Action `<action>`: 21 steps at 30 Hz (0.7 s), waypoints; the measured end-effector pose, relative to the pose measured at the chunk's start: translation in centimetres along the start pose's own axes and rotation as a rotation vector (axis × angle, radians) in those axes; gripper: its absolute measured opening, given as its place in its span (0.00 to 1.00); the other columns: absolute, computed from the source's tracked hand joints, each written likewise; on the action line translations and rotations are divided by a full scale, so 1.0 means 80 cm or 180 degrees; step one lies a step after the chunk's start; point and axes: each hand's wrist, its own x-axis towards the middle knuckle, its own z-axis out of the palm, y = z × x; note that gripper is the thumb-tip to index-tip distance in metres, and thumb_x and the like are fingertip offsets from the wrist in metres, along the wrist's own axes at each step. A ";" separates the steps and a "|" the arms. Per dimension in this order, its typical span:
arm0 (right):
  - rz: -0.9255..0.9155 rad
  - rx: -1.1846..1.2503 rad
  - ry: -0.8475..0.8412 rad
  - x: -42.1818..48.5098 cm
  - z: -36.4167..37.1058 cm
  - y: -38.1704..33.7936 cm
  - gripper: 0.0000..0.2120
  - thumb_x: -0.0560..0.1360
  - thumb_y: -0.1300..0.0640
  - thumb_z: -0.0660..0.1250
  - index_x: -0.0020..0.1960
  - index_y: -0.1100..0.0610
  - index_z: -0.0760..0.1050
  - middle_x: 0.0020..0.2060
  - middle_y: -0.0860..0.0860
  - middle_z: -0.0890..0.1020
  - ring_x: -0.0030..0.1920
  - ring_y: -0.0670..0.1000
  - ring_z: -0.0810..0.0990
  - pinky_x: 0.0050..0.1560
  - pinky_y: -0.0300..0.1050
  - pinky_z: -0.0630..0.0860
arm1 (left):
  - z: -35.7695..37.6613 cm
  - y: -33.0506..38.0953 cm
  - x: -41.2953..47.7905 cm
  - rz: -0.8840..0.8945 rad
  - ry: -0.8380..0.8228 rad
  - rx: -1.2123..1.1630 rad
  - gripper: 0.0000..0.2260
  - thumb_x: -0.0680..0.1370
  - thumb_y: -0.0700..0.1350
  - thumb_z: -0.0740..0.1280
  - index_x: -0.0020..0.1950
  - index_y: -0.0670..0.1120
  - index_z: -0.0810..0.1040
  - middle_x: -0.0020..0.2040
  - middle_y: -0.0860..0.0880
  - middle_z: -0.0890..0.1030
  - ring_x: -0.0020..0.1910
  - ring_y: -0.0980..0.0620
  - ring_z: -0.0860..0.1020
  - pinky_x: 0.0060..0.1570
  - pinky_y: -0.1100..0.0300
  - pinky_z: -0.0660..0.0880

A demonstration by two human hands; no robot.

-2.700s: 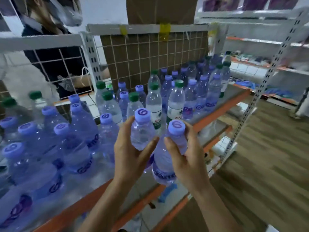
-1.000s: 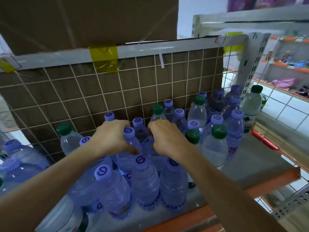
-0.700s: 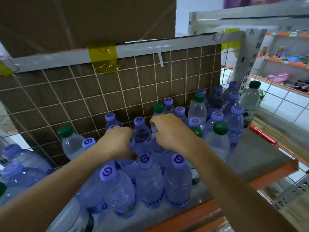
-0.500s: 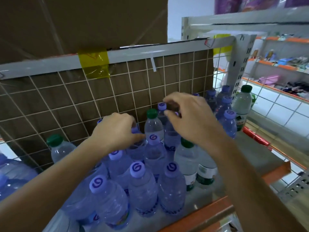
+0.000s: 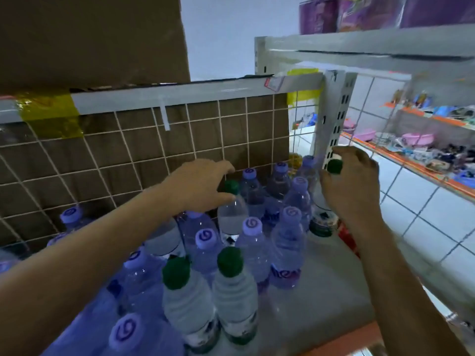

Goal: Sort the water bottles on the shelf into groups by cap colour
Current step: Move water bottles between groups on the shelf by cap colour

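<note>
Many water bottles stand on the grey shelf [image 5: 323,304]. Most have purple caps [image 5: 253,225]; a few have green caps. My left hand [image 5: 198,186] is wrapped around the neck of a green-capped bottle [image 5: 232,209] at the back, near the wire grid. My right hand [image 5: 352,186] is closed on another green-capped bottle [image 5: 334,166] at the far right end, beside the upright post; its label [image 5: 321,224] shows under my palm. Two more green-capped bottles [image 5: 231,291] stand side by side at the front.
A white wire grid [image 5: 154,155] backed with brown cardboard closes the rear of the shelf. A perforated white post [image 5: 334,116] stands at the right corner. The shelf has an orange front edge [image 5: 359,340]. Beyond lies another shelf with small goods [image 5: 424,147].
Both hands left the purple-capped bottles in the middle and moved right and back. Each now grips a green-capped bottle. The view has shifted to the right.
</note>
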 end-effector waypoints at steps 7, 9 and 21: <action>0.0537 0.0689 -0.0625 0.008 0.039 0.056 0.25 0.74 0.52 0.68 0.66 0.59 0.64 0.62 0.58 0.73 0.62 0.61 0.70 0.59 0.51 0.67 | 0.018 0.031 0.037 -0.0474 -0.0860 -0.0005 0.25 0.75 0.57 0.66 0.69 0.49 0.67 0.60 0.46 0.76 0.55 0.47 0.75 0.52 0.54 0.74; 0.0627 0.0659 -0.0612 0.012 0.049 0.065 0.27 0.72 0.49 0.70 0.66 0.59 0.66 0.61 0.58 0.72 0.62 0.60 0.69 0.60 0.51 0.66 | 0.019 0.034 0.037 -0.0631 -0.0808 -0.0061 0.23 0.74 0.56 0.68 0.66 0.49 0.70 0.57 0.46 0.77 0.52 0.47 0.75 0.50 0.54 0.74; 0.0000 0.1518 -0.0325 0.014 -0.036 0.027 0.14 0.73 0.54 0.70 0.57 0.57 0.75 0.46 0.48 0.76 0.49 0.49 0.72 0.44 0.36 0.62 | -0.025 0.042 0.003 -0.0982 0.0314 -0.0149 0.17 0.70 0.57 0.71 0.52 0.48 0.76 0.44 0.52 0.76 0.45 0.51 0.74 0.44 0.58 0.67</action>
